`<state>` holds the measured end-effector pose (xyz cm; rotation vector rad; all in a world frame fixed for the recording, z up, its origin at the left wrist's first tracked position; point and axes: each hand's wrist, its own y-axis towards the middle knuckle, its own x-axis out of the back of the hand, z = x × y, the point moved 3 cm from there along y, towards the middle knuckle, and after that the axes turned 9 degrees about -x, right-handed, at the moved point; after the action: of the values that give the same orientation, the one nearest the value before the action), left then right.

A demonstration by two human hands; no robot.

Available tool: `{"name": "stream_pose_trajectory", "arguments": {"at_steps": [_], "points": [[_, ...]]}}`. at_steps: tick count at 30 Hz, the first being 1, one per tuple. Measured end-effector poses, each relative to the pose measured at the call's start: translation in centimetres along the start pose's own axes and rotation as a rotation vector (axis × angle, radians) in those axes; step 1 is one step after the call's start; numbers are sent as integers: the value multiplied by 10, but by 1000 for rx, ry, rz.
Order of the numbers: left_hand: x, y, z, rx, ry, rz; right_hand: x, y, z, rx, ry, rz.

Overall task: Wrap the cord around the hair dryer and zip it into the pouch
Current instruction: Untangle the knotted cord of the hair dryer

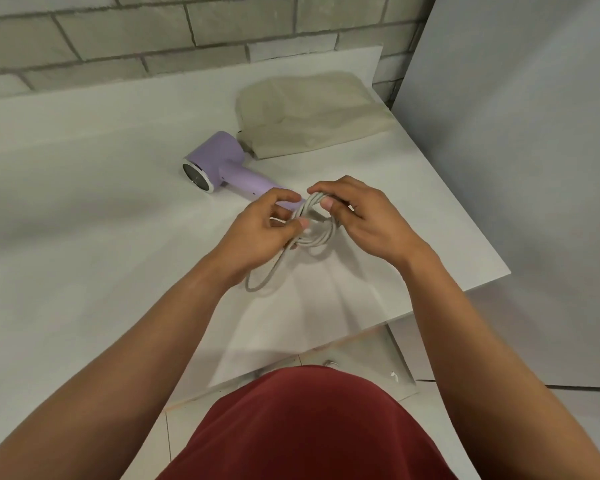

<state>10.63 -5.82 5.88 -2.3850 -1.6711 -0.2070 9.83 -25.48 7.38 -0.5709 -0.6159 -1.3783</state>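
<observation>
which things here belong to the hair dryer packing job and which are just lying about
Job:
hair dryer
cord, coiled, held by the left hand and right hand
pouch

Not the job:
table
brick wall
grey board
small bits on the floor

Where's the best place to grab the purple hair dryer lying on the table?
Take the hair dryer by its handle, coming down from above. It lies on its side, the slim handle pointing toward you, easier to close around than the wide barrel, which sits close by the pouch. Set the cord down first.
</observation>
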Motion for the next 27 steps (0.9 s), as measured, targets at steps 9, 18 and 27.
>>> {"name": "stream_pose_trajectory", "arguments": {"at_steps": [9,18,27], "points": [[1,7,-9,149,-282,31,-4,-38,19,226,-92,-189],[17,12,-24,228,-62,135,-13,-36,5,158,-80,-143],[69,5,-36,-227,225,74,5,-29,-9,67,169,-158]]}}
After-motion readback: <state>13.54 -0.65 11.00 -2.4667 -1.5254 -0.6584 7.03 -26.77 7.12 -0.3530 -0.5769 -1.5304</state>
